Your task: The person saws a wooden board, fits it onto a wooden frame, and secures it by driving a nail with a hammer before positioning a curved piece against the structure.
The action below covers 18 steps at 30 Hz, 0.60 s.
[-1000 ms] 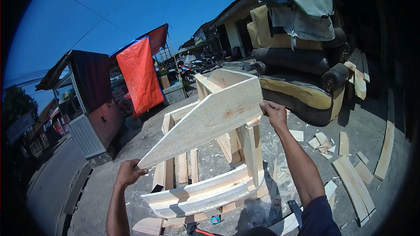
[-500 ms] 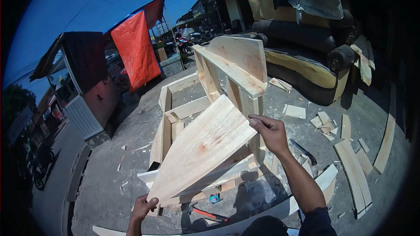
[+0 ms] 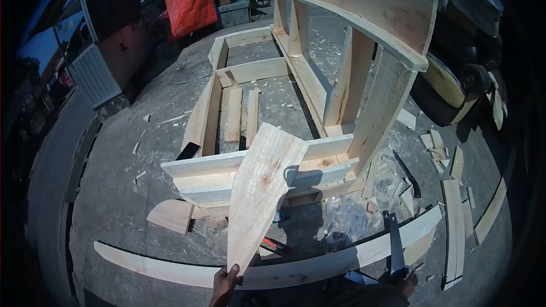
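Observation:
In the head view, my left hand (image 3: 225,285) grips the narrow lower end of a flat, tapered wooden board (image 3: 263,179), which is tilted upright with its broad end up. The board stands in front of a pale wooden frame (image 3: 253,70) and hides part of its near rail. Low on the right, my right hand (image 3: 408,285) is closed at the dark handle of a hand saw (image 3: 395,241); the fingers are partly in shadow. The saw's blade points away from me, across a long curved plank (image 3: 330,266).
A black-handled curved saw (image 3: 407,175) lies among offcuts on the ground. Long wooden strips (image 3: 453,233) lie at the right. Clear plastic (image 3: 347,220) rests by the frame, and a dark phone-like slab (image 3: 189,150) sits on its left corner. An old sofa (image 3: 441,82) stands behind.
My right hand has let go of the board's broad end and moved down to the hand saw. The left hand still holds the board, now turned more upright. The view has tipped downward.

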### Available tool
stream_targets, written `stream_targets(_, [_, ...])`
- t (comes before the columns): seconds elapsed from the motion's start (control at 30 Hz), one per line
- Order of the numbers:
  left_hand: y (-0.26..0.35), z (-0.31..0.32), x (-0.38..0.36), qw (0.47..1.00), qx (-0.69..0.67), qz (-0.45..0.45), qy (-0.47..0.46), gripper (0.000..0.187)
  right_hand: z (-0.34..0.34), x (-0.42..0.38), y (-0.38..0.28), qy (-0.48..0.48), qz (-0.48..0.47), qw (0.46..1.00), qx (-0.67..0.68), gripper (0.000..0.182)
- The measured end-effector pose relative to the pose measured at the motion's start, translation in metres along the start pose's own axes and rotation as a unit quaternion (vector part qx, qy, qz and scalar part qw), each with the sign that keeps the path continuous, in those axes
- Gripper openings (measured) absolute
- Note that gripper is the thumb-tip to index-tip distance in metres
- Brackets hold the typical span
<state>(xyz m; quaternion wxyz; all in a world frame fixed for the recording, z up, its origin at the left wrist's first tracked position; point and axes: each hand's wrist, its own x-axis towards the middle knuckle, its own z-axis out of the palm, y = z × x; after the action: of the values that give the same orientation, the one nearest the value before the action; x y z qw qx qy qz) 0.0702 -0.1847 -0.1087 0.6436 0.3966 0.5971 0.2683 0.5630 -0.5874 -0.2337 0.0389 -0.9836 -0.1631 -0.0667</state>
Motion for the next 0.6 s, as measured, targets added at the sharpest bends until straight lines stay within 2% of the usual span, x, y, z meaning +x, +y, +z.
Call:
stream_targets(0.03, [-0.005, 0.017, -0.007, 0.998, -0.041, -0.009, -0.050, 0.060, 0.027, -0.013, 0.041, 0.019, 0.028, 0.997, -0.063, 0.060])
stream_targets(0.07, [-0.008, 0.033, -0.008, 0.994, -0.028, -0.057, -0.087, 0.058, 0.042, -0.026, 0.060, 0.025, 0.031, 0.997, -0.065, 0.060])
stream_targets(0.1, [-0.010, 0.047, -0.010, 0.987, -0.015, -0.106, -0.123, 0.057, 0.053, -0.037, 0.075, -0.044, 0.057, 0.997, -0.008, 0.054])
stream_targets(0.17, [-0.050, 0.065, 0.012, 0.984, -0.005, -0.076, -0.164, 0.053, 0.050, -0.042, 0.076, -0.158, 0.105, 0.980, 0.067, 0.049])
stream_targets(0.2, [-0.070, 0.072, 0.027, 0.979, 0.007, -0.047, -0.200, 0.048, 0.049, -0.040, 0.070, -0.176, 0.119, 0.975, 0.060, 0.049])
stream_targets(0.3, [-0.095, 0.089, 0.058, 0.974, 0.071, -0.028, -0.215, 0.049, 0.033, -0.032, 0.047, -0.199, 0.130, 0.970, 0.044, 0.048])
stream_targets(0.33, [-0.080, 0.093, 0.050, 0.974, 0.069, -0.026, -0.214, 0.049, 0.029, -0.029, 0.041, -0.203, 0.129, 0.970, 0.041, 0.047])
stream_targets(0.4, [-0.049, 0.098, 0.041, 0.958, 0.176, -0.022, -0.226, 0.047, 0.021, -0.024, 0.031, -0.208, 0.133, 0.968, 0.039, 0.047])
stream_targets(0.53, [-0.063, 0.098, 0.049, 0.957, 0.166, -0.007, -0.238, 0.045, 0.006, -0.013, 0.017, -0.219, 0.130, 0.967, 0.029, 0.046])
stream_targets(0.6, [-0.067, 0.098, 0.050, 0.971, 0.050, 0.009, -0.232, 0.045, 0.002, -0.011, 0.014, -0.224, 0.128, 0.966, 0.024, 0.045])
